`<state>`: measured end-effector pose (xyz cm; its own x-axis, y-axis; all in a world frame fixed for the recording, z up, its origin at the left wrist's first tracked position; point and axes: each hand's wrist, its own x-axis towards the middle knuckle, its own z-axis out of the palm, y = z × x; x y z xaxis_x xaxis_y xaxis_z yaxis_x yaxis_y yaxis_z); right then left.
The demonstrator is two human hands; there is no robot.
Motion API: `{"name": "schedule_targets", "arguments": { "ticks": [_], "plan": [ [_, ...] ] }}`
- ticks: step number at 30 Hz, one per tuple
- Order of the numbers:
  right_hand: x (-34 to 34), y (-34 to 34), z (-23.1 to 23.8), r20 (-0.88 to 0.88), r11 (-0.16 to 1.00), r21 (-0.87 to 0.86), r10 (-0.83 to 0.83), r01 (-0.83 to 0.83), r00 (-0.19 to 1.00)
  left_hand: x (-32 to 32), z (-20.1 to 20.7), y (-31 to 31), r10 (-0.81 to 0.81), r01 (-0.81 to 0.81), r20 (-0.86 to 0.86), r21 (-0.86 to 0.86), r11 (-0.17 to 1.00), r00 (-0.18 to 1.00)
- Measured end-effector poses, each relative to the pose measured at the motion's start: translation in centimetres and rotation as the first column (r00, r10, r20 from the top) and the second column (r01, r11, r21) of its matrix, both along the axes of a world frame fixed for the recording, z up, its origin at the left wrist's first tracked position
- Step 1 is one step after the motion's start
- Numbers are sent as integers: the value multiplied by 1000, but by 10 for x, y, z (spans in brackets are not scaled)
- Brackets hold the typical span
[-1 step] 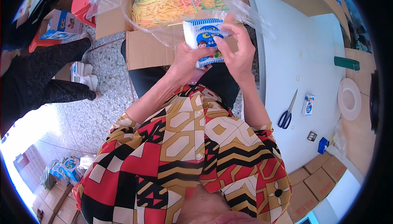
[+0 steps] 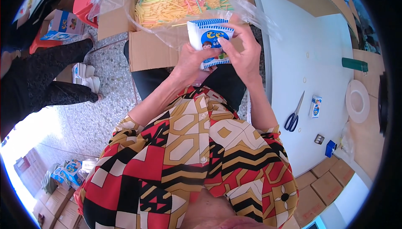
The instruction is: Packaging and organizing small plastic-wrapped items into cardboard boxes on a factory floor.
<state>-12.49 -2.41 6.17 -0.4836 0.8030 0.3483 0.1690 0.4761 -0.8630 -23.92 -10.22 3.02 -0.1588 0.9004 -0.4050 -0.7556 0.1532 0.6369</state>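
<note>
Speckled flooring (image 2: 113,68) shows left of an open cardboard carton (image 2: 150,53). Over its near edge, a blue-and-white packet (image 2: 211,35) points lengthwise away from the wearer, one striped end toward the carton; left hand (image 2: 189,63) grips its lower left, right hand (image 2: 247,53) pinches its right side. Pastel sticks (image 2: 176,3) fill the carton. Lettering and a cartoon child face upward.

Saw dark-handled scissors (image 2: 292,122) pointing to the far side on the white tabletop (image 2: 287,70) at right. Noticed a green cylinder (image 2: 354,64) and a white disc (image 2: 351,102) farther right. Spotted a red stool (image 2: 86,0) far left, brown cartons (image 2: 326,189) near right.
</note>
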Motion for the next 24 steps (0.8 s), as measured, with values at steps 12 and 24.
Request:
{"name": "schedule_targets", "arguments": {
  "ticks": [12, 24],
  "plan": [
    [11, 12, -5, 29, 995, 13, 98, -98, 995, 3, 3, -2, -49, 52, -187, 8, 999, 981],
    [12, 9, 3, -9, 986, -31, 161, -161, 987, 5, 0, 0, -55, 64, -199, 39, 997, 978]
  ]
}}
